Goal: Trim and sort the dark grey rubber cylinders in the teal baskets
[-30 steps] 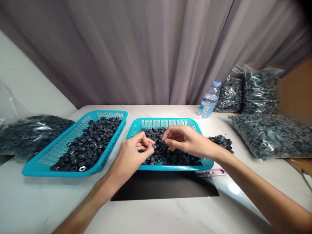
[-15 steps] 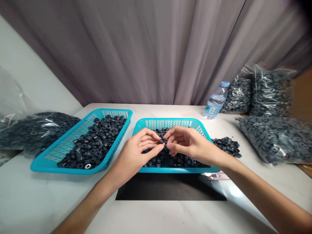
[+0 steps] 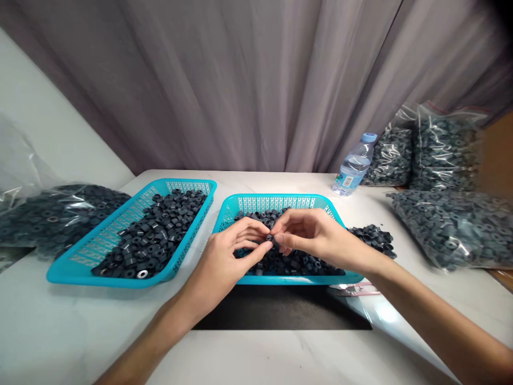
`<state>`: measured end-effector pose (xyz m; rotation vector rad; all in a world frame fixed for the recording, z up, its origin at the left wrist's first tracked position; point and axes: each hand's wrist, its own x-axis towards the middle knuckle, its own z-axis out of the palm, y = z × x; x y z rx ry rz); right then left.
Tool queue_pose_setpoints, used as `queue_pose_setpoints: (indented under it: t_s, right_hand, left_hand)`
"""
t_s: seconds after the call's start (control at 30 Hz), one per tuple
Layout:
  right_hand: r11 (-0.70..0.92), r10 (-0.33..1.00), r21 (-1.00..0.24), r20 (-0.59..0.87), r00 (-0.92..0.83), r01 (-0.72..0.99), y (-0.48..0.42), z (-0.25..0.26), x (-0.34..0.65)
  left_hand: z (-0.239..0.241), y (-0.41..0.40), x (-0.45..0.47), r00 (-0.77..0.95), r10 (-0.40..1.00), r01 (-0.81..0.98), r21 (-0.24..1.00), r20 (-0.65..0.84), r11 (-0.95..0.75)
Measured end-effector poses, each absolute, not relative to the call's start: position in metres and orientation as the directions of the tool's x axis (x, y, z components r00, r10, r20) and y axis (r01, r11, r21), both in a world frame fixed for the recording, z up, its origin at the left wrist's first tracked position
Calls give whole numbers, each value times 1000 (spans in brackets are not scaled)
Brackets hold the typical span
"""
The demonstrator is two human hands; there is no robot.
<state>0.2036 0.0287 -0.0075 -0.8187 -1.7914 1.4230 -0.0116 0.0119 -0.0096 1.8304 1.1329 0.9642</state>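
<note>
Above the middle blue basket, my two hands meet fingertip to fingertip around a small dark ring-shaped part. My left hand pinches it from the left with thumb and fingers. From the right, the thumb and forefinger of my right hand close on the same part, partly covering it. Many similar dark parts fill the basket below. A second blue basket, set at an angle on the left, holds more dark ring-shaped parts.
A clear bag of dark parts lies at the far left. On the right are a loose pile, a water bottle and several filled bags. A black mat lies before the middle basket. Behind hangs a grey curtain.
My left fingertips have shifted slightly right and the hands have drawn closer together around the small part, which is now more hidden. The view has moved a little.
</note>
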Motion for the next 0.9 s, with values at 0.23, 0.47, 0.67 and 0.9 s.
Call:
queue_pose_setpoints:
  t_s: [0.23, 0.47, 0.67, 0.9]
  right_hand:
    - [198, 838, -976, 121, -532, 90, 30, -8, 203]
    - [182, 838, -978, 98, -537, 106, 30, -5, 206]
    - [141, 826, -987, 72, -559, 81, 34, 4, 218]
    - [127, 792, -984, 26, -609, 124, 29, 3, 216]
  left_hand:
    - [-8, 8, -9, 352, 917, 309, 901, 187, -303]
    - [-9, 9, -7, 303, 930, 326, 894, 209, -307]
    - [-6, 13, -10, 325, 938, 193, 963, 119, -188]
    - [-6, 13, -10, 310, 951, 238, 967, 9, -87]
